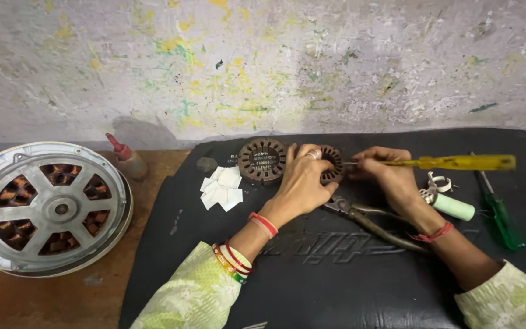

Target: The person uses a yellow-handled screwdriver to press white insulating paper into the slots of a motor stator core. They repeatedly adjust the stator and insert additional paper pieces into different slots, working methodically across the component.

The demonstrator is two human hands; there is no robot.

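The slotted stator core [331, 163] is sitting on the black mat, left hand [304, 180] clasping it, right hand [388, 176] gripping the yellow-handled screwdriver [452, 162] at its slots, paper slips [221, 187] lying unused nearby.

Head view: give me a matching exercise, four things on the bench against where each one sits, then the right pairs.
Things:
1. round metal motor housing
2. white paper pieces
3. green-handled screwdriver
4. yellow-handled screwdriver

Places:
A. in the right hand, tip at the slotted core under the left hand
B. far left, on the brown bench top
C. right edge of the black mat
D. on the mat, left of the left hand

Pairs: 1-B, 2-D, 3-C, 4-A
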